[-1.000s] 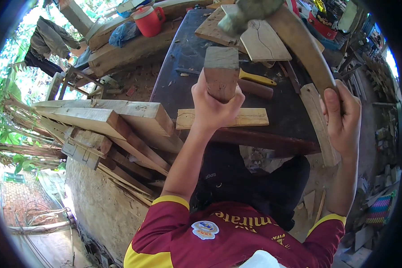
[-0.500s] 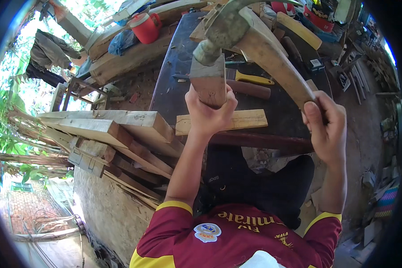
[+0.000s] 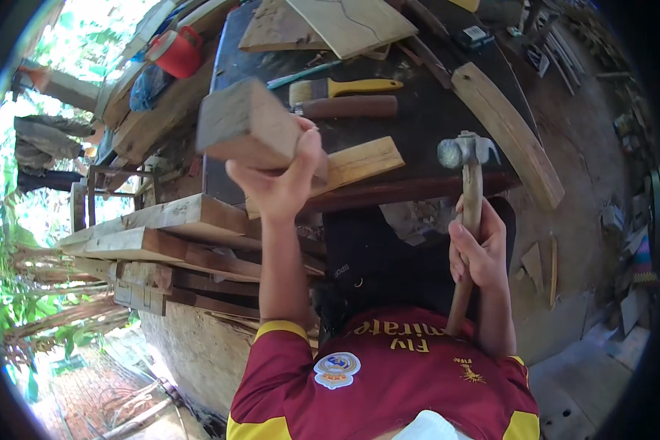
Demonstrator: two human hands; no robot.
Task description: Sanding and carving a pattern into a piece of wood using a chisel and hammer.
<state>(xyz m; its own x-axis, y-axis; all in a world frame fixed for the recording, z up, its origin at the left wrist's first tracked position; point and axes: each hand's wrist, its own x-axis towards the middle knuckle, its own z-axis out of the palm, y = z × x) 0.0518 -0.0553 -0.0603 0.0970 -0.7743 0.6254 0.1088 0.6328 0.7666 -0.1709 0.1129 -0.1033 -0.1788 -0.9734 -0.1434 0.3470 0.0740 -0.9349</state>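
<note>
My left hand (image 3: 279, 187) grips a thick wooden block (image 3: 253, 125) above the near left part of the dark table (image 3: 425, 110). The block is slightly blurred and tilted, with one end facing left. In my right hand (image 3: 484, 246), a claw hammer (image 3: 471, 176) is held by its wooden handle, head up, just off the table's near edge. Hammer and block are well apart. Under the left hand, a light wood strip (image 3: 367, 161) lies along the edge. Beyond it are a brush with a yellow handle (image 3: 367, 86) and a brown cylindrical handle (image 3: 356, 106).
A curved wooden piece (image 3: 506, 132) overhangs the table's right side. Flat boards (image 3: 356, 26) lie at the far side. Stacked beams (image 3: 154, 224) stand close on my left, with a red jug (image 3: 177, 53) farther back. Wood scraps (image 3: 533, 265) lie on the floor at right.
The hammer has come down from above the block to the near right, its head now upright. My left hand and the block have shifted left, and the block has turned. The view has also shifted.
</note>
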